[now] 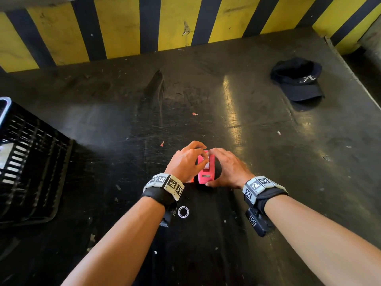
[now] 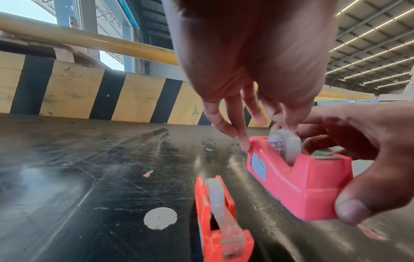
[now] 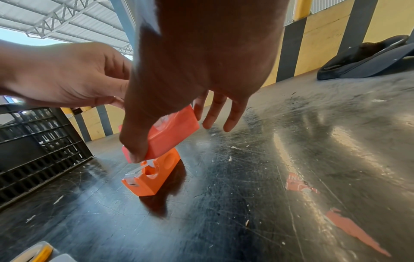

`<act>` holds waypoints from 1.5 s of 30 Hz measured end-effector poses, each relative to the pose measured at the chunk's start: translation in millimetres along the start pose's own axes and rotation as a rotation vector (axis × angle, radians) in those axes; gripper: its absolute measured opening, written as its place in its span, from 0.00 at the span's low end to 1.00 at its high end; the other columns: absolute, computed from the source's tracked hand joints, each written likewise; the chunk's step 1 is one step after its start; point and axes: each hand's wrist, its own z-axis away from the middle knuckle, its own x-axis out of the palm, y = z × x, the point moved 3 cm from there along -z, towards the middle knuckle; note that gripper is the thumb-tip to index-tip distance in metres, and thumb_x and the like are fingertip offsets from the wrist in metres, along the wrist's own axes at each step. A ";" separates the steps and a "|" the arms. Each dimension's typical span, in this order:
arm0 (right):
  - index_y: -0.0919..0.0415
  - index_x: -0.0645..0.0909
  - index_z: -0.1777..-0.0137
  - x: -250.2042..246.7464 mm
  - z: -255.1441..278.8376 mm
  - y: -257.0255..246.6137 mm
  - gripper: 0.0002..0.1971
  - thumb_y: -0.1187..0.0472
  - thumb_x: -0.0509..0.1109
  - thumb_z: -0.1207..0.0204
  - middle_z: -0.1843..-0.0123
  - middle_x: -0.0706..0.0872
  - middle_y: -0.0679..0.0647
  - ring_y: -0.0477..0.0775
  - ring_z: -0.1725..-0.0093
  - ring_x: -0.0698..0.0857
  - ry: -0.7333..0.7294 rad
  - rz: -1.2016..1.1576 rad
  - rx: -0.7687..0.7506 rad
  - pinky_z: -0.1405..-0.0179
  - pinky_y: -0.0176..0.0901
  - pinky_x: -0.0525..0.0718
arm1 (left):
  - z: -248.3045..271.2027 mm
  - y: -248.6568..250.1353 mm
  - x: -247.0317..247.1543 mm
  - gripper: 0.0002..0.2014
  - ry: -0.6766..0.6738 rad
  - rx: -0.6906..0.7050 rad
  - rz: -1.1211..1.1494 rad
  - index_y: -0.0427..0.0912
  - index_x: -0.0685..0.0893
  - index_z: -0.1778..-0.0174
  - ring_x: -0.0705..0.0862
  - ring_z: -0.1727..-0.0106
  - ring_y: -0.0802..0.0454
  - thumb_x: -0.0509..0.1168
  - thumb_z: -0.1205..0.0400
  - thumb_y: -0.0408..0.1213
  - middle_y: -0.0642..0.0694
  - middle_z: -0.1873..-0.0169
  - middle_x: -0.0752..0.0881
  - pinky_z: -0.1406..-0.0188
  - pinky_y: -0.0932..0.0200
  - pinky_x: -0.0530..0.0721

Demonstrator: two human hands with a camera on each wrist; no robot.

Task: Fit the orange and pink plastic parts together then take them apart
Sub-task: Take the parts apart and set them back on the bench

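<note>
The pink part point(image 1: 206, 174) is a pink tape holder with a grey roll point(image 2: 285, 145) set in it. My right hand point(image 1: 209, 167) grips it, thumb on the near end point(image 2: 356, 211) and fingers round the far side, holding it tilted just above the dark table point(image 1: 247, 120). My left hand point(image 1: 201, 155) reaches over its top; thumb and a finger pinch at the roll, and another fingertip point(image 2: 244, 143) touches the far end. The orange part point(image 2: 219, 221), a similar holder, lies on the table close to the left of the pink part point(image 3: 170, 134), mostly hidden under my left wrist in the head view.
A black slatted crate point(image 1: 26, 162) stands at the left. A dark cap point(image 1: 296, 79) lies at the back right, near the table's right edge. A yellow and black striped wall point(image 1: 123, 27) closes the back. A small metal ring point(image 1: 183, 212) lies by my left wrist.
</note>
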 end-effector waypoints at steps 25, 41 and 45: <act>0.37 0.68 0.32 -4.2 -12.1 -15.7 0.46 0.38 0.89 0.49 0.34 0.81 0.46 0.57 0.37 0.79 -0.127 0.017 0.054 0.42 0.56 0.83 | 37.8 -3.2 -7.5 0.09 -0.158 0.076 -0.007 0.52 0.90 0.45 0.81 0.27 0.43 0.70 0.17 0.49 0.54 0.16 0.62 0.32 0.37 0.85; 0.40 0.69 0.32 -8.6 -7.6 -6.5 0.46 0.42 0.91 0.49 0.34 0.80 0.46 0.54 0.37 0.78 -0.086 -0.025 0.036 0.38 0.56 0.82 | 30.9 -13.0 -11.5 0.34 -0.027 -0.046 0.061 0.56 0.77 0.26 0.72 0.17 0.43 0.80 0.28 0.55 0.49 0.17 0.70 0.22 0.34 0.78; 0.41 0.69 0.30 -8.5 -6.9 -9.1 0.48 0.39 0.89 0.49 0.34 0.80 0.46 0.54 0.38 0.79 -0.064 -0.056 -0.006 0.39 0.55 0.83 | 28.8 -14.6 1.2 0.46 -0.027 -0.047 0.061 0.59 0.68 0.19 0.75 0.20 0.44 0.79 0.32 0.63 0.51 0.20 0.72 0.24 0.33 0.78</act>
